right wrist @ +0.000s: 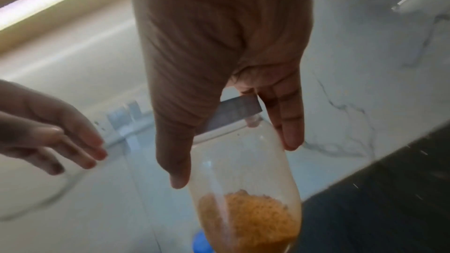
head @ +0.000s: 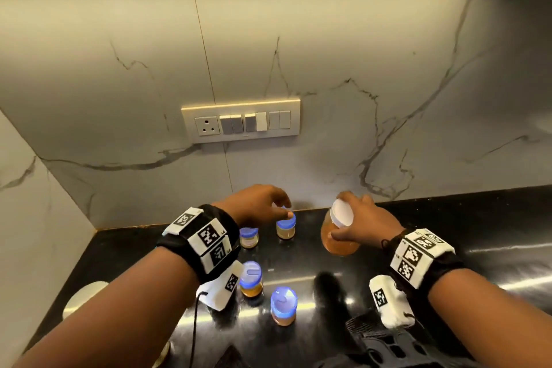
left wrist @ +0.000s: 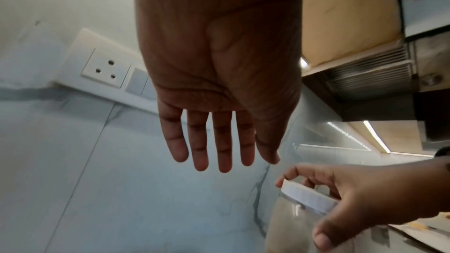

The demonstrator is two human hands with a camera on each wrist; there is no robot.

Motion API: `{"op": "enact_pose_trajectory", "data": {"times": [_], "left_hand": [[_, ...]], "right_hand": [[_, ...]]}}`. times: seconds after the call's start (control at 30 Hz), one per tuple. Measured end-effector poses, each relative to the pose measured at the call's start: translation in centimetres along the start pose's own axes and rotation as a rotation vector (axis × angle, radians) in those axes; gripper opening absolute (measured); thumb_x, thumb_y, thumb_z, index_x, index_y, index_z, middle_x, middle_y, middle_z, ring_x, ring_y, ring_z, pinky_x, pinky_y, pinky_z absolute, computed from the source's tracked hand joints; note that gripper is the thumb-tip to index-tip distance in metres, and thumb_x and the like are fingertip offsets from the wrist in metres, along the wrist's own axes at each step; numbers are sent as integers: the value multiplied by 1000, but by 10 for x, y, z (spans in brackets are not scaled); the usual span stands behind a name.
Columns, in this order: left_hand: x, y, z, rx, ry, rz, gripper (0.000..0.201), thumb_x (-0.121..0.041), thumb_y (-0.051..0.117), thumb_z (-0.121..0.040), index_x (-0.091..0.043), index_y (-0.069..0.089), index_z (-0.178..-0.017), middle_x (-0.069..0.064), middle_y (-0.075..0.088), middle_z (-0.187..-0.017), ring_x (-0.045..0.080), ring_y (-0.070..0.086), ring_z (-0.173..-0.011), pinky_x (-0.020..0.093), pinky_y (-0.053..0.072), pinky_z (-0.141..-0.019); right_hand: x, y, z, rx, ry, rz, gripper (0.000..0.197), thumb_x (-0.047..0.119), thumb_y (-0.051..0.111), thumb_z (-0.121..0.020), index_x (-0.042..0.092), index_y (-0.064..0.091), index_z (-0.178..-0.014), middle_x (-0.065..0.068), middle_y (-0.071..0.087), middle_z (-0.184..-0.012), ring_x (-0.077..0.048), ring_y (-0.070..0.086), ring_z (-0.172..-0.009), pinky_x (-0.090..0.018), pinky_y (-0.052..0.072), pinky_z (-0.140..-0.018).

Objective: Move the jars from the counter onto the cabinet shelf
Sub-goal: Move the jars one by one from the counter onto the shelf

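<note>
1. Far left, the glossy black stone counter (head: pixel 448 248) bears four small clear jars with blue lids. Two stand nearer the wall, the left one (head: pixel 248 236) half behind the wrist band and the right one (head: pixel 286 227) beside it. Two stand nearer the person, one (head: pixel 251 278) just by the wrist camera and one (head: pixel 284 305) further right.
2. The left hand (head: pixel 263 203) hovers over the right-hand jar of the wall-side pair, fingers spread and loosely straight, palm empty in its wrist view; the thumb tip looks to be at the lid, but no grasp is made.
3. To the right, the right hand (head: pixel 363 222) holds the large clear jar with a white lid and orange granules (head: pixel 339 228), tilted and seemingly lifted off the counter, with thumb and fingers wrapped round its neck and shoulder.
4. Judged step: one jar is picked up and a second pick is starting, with no jar shelved yet. The cabinet shelf is not seen in the head view.
5. The next move calls for closing the left fingers round the small lid, then raising both jars upright toward the shelf, clear of the neighbouring jars.
</note>
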State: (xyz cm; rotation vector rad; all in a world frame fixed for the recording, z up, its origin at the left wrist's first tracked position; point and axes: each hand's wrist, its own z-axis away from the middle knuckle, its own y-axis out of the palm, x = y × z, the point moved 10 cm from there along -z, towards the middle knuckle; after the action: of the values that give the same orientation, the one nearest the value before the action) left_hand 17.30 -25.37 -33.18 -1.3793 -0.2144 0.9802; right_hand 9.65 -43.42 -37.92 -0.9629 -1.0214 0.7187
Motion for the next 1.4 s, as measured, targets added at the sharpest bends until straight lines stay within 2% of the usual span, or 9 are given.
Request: {"op": "enact_pose_trajectory", "data": {"times": [0.47,0.6,0.77,0.83,0.93,1.07,1.13,1.23,1.4], "left_hand": [[-152,-197,171,-617,514,36,28,-42,66,-83,-28,71,-107,-13,68,-108,5,60,-101,19,47,-82],[-180,-251,227,-727,592,62,20,-42,66,-82,-30,71,-97,-18,68,-100,-5,61,-93,16,47,-77],[-199,-303,278,-802,630,18,18,-42,65,-83,-31,71,-94,-18,69,-89,-8,64,-81,15,47,-71],[-202,-321,292,-844,632,-6,18,-43,63,-83,-32,71,-95,-20,67,-88,-14,60,-79,10,43,-66],[-207,-342,301,-879,606,-63,19,-44,61,-85,-33,70,-97,-21,67,-90,-15,58,-78,11,39,-64],[-205,-365,291,-849,528,-162,22,-44,60,-85,-32,71,-100,-15,69,-93,-4,61,-81,14,41,-64],[-203,-379,283,-849,474,-242,24,-43,60,-86,-29,70,-103,-11,69,-96,-2,60,-84,16,42,-67],[-199,-402,271,-857,390,-308,27,-45,59,-87,-27,70,-105,-10,68,-100,-3,57,-85,21,43,-71],[-198,-431,244,-855,282,-366,30,-46,58,-88,-24,70,-105,-7,69,-101,7,60,-90,26,43,-81]], "right_hand": [[118,-228,218,-304,-290,148,94,68,74,-58,48,28,-137,13,42,-137,-12,49,-110,-27,44,-85],[138,-281,273,-345,-271,219,87,73,74,-47,60,35,-123,23,46,-126,-7,50,-106,-32,47,-90],[166,-352,323,-352,-166,323,83,73,79,-39,73,36,-110,33,50,-109,0,58,-91,-27,50,-77],[176,-380,337,-386,-112,350,89,64,84,-42,67,39,-118,19,54,-115,-15,66,-86,-39,57,-75],[198,-420,351,-504,-81,322,91,39,81,-47,49,44,-129,0,57,-120,-28,65,-84,-38,56,-66],[230,-463,347,-605,-38,326,92,40,82,-39,45,48,-124,-10,60,-117,-34,68,-81,-40,57,-67],[243,-482,337,-608,-17,330,87,38,84,-39,42,52,-120,-12,63,-113,-35,70,-78,-43,59,-70],[260,-497,316,-577,-17,333,70,28,83,-60,32,54,-123,-12,66,-102,-30,72,-63,-47,57,-77],[279,-491,255,-444,-99,333,56,19,73,-80,15,52,-132,-9,63,-87,-15,66,-44,-38,56,-65]]}}
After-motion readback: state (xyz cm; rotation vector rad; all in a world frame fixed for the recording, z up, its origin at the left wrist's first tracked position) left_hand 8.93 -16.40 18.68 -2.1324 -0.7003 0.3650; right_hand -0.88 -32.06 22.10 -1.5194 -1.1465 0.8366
